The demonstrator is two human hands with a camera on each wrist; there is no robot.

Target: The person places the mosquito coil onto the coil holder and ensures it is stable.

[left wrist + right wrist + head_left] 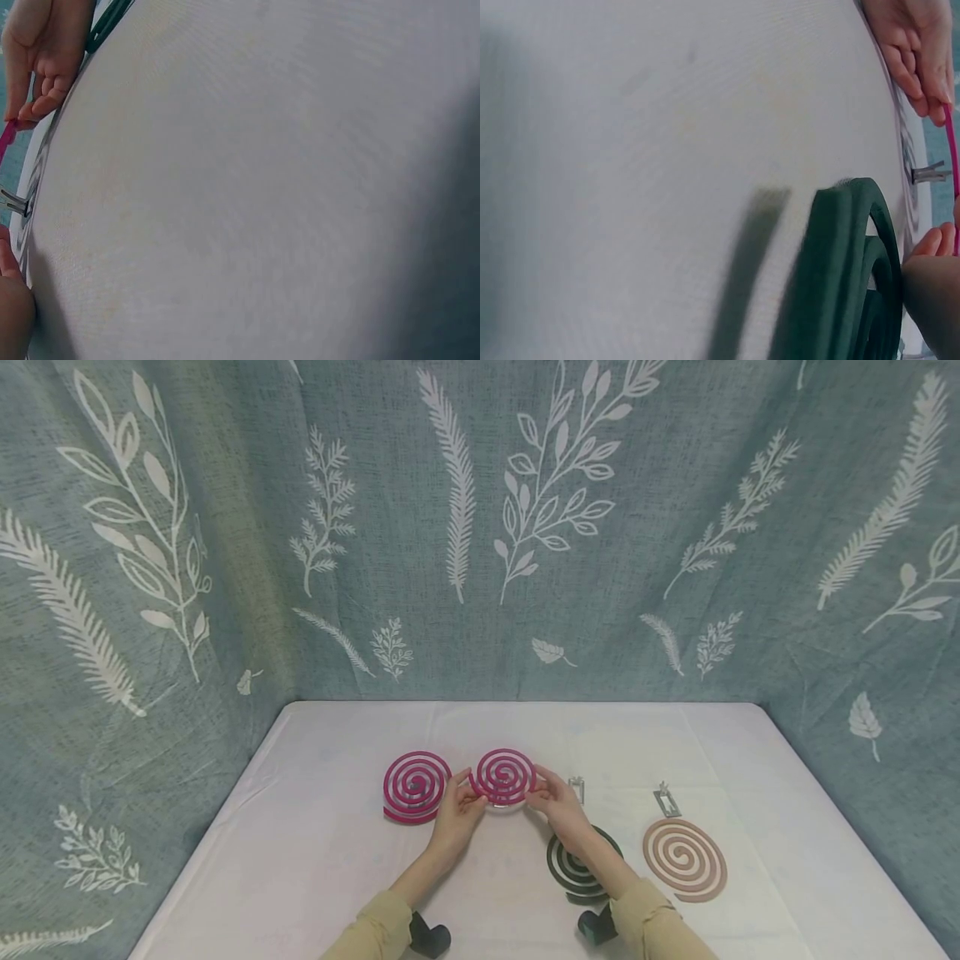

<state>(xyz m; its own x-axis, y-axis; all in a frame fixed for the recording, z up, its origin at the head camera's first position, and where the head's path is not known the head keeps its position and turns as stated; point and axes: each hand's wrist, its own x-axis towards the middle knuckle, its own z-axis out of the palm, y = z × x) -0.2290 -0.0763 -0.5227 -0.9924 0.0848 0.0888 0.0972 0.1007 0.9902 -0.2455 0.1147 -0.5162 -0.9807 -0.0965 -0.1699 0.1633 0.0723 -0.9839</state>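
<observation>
A pink spiral mosquito coil (504,776) is held up between my two hands. My left hand (455,818) pinches its left edge, and my right hand (561,814) pinches its right edge between thumb and fingers. In the right wrist view the coil (952,139) appears edge-on as a thin pink strip. A small metal stand (930,173) shows close to it; whether they touch, I cannot tell. A second pink coil (417,787) lies just left of my left hand. Below my right forearm is a dark green coil (557,864), partly covered.
On the right of the white table (300,777) lies a brown coil (685,860), with a metal stand (667,802) above it. Another metal stand (577,789) sits behind my right hand. A leaf-patterned curtain (480,635) encloses the back and sides.
</observation>
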